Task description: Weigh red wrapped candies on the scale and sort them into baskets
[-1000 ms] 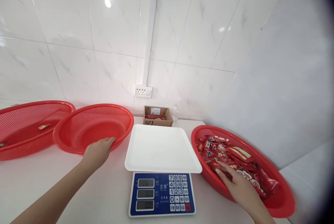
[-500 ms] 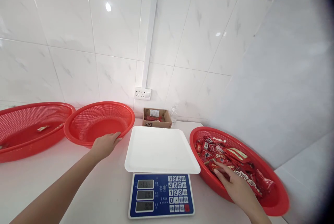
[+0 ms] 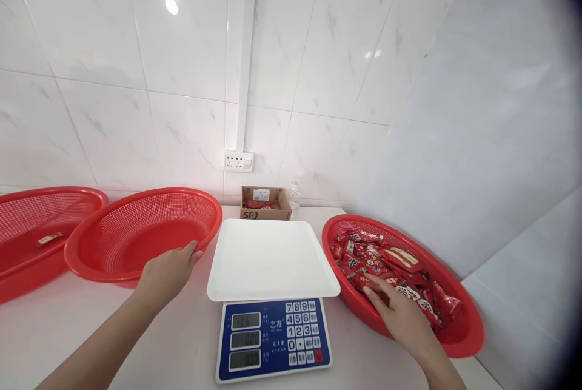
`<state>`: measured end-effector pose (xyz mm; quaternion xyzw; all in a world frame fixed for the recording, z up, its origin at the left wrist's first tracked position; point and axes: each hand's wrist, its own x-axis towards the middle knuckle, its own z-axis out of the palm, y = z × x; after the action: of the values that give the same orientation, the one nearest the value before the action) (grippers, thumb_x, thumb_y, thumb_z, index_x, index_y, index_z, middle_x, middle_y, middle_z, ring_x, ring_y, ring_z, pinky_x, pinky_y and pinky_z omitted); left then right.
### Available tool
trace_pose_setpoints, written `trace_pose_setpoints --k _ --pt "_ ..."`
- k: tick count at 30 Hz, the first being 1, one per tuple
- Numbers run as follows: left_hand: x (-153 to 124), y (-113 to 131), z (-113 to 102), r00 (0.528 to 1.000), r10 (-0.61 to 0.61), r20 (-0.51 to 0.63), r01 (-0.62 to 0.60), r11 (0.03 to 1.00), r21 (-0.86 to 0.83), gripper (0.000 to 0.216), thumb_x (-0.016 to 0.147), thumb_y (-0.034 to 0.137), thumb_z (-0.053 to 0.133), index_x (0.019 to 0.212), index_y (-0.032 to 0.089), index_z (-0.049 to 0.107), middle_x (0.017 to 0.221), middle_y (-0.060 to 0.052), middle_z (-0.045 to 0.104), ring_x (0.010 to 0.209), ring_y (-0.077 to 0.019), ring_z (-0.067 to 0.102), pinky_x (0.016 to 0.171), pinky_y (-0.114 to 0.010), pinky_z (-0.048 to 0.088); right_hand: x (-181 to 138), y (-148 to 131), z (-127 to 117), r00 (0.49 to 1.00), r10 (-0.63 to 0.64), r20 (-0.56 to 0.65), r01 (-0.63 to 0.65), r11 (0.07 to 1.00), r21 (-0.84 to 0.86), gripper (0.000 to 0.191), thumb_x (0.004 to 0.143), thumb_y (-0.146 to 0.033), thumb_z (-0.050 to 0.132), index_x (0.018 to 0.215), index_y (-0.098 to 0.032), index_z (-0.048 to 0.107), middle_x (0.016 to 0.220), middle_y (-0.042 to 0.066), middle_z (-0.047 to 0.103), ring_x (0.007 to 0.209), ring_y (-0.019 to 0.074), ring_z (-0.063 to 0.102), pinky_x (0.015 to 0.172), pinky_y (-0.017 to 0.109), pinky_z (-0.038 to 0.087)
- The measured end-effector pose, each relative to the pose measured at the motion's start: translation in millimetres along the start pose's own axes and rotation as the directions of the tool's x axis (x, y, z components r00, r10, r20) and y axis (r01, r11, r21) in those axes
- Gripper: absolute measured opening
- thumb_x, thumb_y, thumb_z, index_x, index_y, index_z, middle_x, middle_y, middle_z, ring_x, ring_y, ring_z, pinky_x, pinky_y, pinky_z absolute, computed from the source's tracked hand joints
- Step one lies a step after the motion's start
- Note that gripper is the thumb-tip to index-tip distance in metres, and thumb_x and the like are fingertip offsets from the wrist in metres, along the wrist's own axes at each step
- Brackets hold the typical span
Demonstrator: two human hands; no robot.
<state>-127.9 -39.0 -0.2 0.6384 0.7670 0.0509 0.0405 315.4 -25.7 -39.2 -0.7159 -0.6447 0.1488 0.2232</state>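
My left hand (image 3: pixel 167 270) rests on the near rim of an empty red mesh basket (image 3: pixel 113 237), fingers curled over the edge. My right hand (image 3: pixel 400 314) lies inside another red basket (image 3: pixel 459 332) at the right, fingers stretched flat on a pile of red candy wrappers (image 3: pixel 386 262). Between the two baskets stands a blue digital scale (image 3: pixel 273 338) with a white weighing tray (image 3: pixel 271 259) that holds nothing.
A third red basket (image 3: pixel 27 220) at the far left holds a small wrapper. A small cardboard box (image 3: pixel 265 203) sits against the tiled wall under a socket (image 3: pixel 239 161). A white wall panel closes off the right side.
The view has shifted, so everything sits a little further left. My left hand stays on the basket rim and my right hand stays on the wrappers.
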Motion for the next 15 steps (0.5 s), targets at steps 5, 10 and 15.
trace_pose_setpoints --k 5,10,15 --pt "22.7 10.2 -6.5 0.999 0.010 -0.050 -0.008 1.000 0.026 0.043 0.092 0.036 0.021 0.113 0.016 0.053 0.081 -0.012 0.067 0.065 -0.0252 0.063 0.052 -0.032 0.044 0.4 -0.1 0.4 1.000 0.012 0.018 -0.012 1.000 0.014 0.049 0.081 -0.053 0.039 0.120 -0.027 0.054 0.108 0.005 0.067 0.095 0.0253 0.062 0.078 0.037 0.048" --pt "43.9 7.7 -7.7 0.995 0.086 -0.053 -0.085 0.996 0.021 0.044 0.092 0.040 0.020 0.114 0.020 0.052 0.090 -0.011 0.068 0.075 -0.0253 0.064 0.054 -0.030 0.043 1.7 1.4 1.6 1.000 -0.002 0.016 0.001 1.000 0.024 0.049 0.081 -0.052 0.040 0.119 -0.026 0.054 0.109 0.006 0.067 0.096 0.0267 0.062 0.081 0.039 0.046" --pt "39.3 -12.1 -6.9 0.992 0.116 -0.048 -0.115 0.993 0.016 0.051 0.091 0.044 0.016 0.125 0.022 0.047 0.107 -0.010 0.066 0.087 -0.0281 0.063 0.054 -0.031 0.043 1.6 0.1 0.8 0.999 0.027 0.038 -0.028 0.999 0.017 0.051 0.081 -0.053 0.039 0.121 -0.025 0.052 0.111 0.005 0.066 0.100 0.0256 0.060 0.084 0.038 0.046"
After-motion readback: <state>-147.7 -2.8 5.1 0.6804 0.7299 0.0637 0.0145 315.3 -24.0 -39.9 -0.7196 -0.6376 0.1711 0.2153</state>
